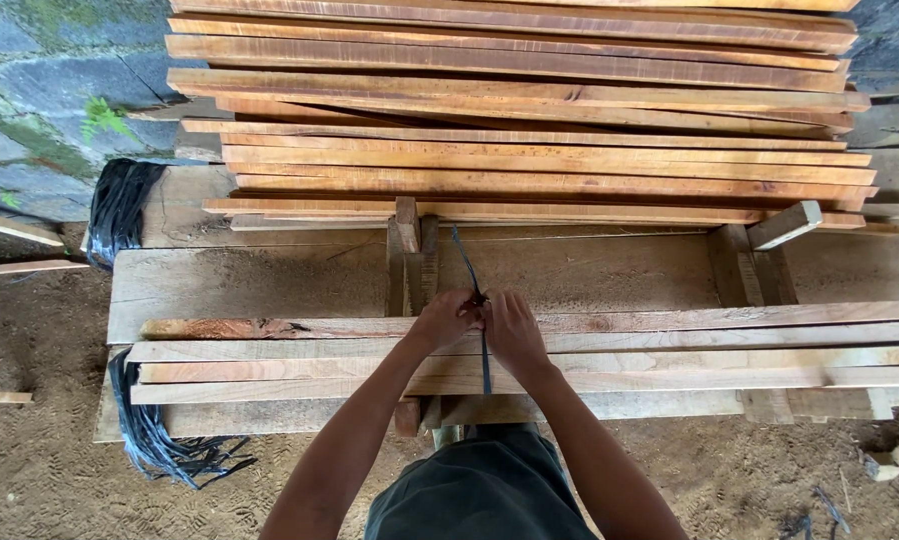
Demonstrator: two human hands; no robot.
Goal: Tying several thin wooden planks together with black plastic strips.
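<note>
From the head camera I am seeing my left hand (pixel 443 320) and right hand (pixel 510 328) pinching closed on a black strap (pixel 485 362), which is running across the near bundle of planks (pixel 669 360) on the workbench (pixel 269 275); a bigger plank stack (pixel 529 120) is lying beyond.

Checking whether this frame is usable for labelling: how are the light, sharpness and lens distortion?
Head view: soft, even daylight, no glare; hands and dark strap sharp, with fine finger detail lost where they meet; stacked planks bow slightly from the wide lens; deep shadow beneath the bench.
</note>
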